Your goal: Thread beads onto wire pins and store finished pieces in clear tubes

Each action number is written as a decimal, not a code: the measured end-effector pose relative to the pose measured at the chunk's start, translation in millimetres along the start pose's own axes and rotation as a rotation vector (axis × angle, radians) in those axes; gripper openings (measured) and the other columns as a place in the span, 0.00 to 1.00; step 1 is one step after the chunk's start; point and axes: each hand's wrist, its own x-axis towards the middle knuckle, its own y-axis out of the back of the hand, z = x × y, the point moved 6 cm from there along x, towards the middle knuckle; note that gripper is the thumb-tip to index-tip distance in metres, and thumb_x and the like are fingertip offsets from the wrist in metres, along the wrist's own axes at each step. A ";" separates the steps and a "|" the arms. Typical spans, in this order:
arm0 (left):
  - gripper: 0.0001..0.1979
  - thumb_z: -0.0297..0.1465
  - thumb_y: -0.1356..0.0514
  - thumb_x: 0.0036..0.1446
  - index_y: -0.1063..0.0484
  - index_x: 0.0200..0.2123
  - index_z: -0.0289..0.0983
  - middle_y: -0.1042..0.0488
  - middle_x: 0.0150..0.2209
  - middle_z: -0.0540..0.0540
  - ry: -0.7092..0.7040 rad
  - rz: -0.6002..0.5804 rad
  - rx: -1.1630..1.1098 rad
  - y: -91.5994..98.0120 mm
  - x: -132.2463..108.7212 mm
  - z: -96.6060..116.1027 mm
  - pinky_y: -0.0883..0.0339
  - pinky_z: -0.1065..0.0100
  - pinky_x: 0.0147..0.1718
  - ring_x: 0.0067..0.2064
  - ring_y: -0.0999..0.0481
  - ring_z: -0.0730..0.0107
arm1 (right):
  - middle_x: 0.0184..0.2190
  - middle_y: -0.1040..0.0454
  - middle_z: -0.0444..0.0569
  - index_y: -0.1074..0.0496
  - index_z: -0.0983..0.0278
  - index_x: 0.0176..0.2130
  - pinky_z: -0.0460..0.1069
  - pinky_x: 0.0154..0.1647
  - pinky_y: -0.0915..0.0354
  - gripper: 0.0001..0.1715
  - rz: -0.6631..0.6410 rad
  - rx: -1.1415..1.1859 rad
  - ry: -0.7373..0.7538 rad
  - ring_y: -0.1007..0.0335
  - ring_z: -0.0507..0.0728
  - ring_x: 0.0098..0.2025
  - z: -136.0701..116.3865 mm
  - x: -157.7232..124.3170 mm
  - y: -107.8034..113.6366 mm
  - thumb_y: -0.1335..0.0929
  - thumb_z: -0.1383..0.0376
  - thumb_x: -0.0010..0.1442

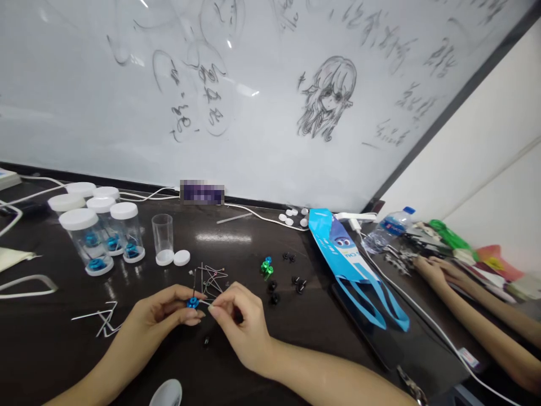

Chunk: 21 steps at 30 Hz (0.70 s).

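My left hand [163, 316] pinches a small blue metal piece [193, 303] with a thin pin standing up from it. My right hand [240, 321] is closed in a pinch just right of it, its fingertips holding a thin wire end that meets the blue piece. Both hands hover low over the dark table [42, 338]. A tangle of thin metal wires [211, 279] lies just beyond the fingers. Green pieces [266, 267] and small black pieces [296, 282] lie to the right.
Several lidded clear jars [91, 237] with blue parts stand at the left, beside an open clear jar [163, 237] and its white lid [181, 257]. Bent wires [103, 320] lie at front left. A blue bag [346, 254], water bottle [386, 228], cables and another person's hands [431, 268] are on the right.
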 end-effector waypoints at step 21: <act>0.09 0.38 0.34 0.53 0.21 0.35 0.41 0.19 0.31 0.50 0.006 0.021 0.013 4.7 -0.7 -0.9 0.26 0.72 0.35 0.32 0.20 0.65 | 0.28 0.34 0.41 0.26 0.64 0.30 0.45 0.31 0.41 0.06 0.006 0.043 -0.093 0.37 0.50 0.29 6.7 -0.2 0.3 0.30 0.72 0.60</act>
